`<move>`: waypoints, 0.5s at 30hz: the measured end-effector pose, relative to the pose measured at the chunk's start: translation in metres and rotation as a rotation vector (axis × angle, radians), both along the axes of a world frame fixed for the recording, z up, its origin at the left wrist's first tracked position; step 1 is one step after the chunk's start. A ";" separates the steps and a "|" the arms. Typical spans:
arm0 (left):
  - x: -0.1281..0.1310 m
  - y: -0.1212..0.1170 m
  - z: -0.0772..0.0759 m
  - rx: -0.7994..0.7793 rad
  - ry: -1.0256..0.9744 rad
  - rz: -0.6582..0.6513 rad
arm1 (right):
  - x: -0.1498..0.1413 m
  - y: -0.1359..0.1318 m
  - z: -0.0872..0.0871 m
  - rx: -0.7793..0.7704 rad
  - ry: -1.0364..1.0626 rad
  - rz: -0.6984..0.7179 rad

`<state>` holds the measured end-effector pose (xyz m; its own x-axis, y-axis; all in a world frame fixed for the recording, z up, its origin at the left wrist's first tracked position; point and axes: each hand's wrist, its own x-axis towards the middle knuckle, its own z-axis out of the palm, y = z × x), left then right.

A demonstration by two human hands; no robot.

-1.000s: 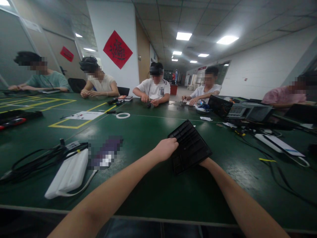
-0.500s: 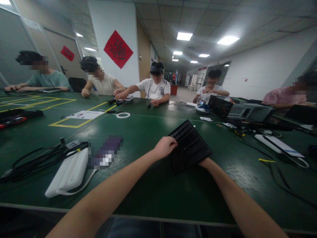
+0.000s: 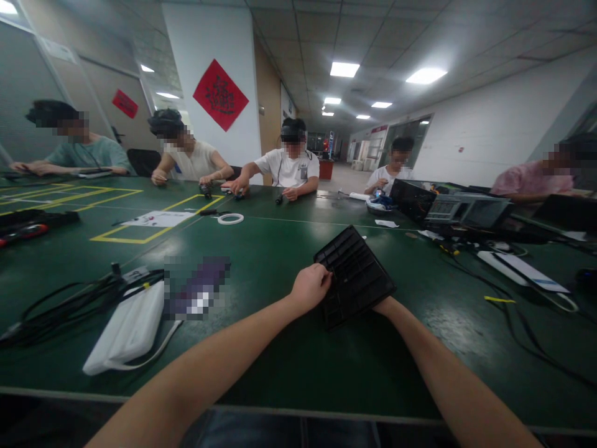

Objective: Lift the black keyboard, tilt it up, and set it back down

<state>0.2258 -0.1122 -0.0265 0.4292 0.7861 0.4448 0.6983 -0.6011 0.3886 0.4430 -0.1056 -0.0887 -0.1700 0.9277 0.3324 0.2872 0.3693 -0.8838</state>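
A black ribbed plastic tray (image 3: pixel 357 274) is held tilted just above the green table (image 3: pixel 289 354) in front of me. My left hand (image 3: pixel 311 287) grips its left edge with the fingers curled over the rim. My right hand (image 3: pixel 385 305) sits under the tray's near right corner. Only the wrist and heel of that hand show; its fingers are hidden behind the tray.
A white power adapter (image 3: pixel 128 330) and black cables (image 3: pixel 69 302) lie at the left. A white ring (image 3: pixel 231 218) and a paper sheet (image 3: pixel 158 218) lie farther back. Electronic equipment (image 3: pixel 466 211) and cables fill the right side. Several people sit around the table's far edge.
My left hand has slid slightly down the tray's left edge. A person across the table reached an arm out to the left.
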 end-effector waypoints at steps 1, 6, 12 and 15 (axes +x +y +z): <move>0.000 -0.001 0.000 -0.005 -0.003 -0.005 | -0.001 0.000 0.000 -0.012 0.012 -0.001; 0.000 0.007 0.002 -0.188 -0.204 -0.137 | -0.003 -0.005 0.007 -0.048 -0.019 0.027; 0.004 0.020 0.002 -0.475 -0.402 -0.140 | 0.000 -0.008 0.016 -0.034 -0.057 0.004; 0.005 0.018 0.004 -0.376 -0.283 -0.027 | 0.000 -0.010 0.017 -0.033 -0.048 0.010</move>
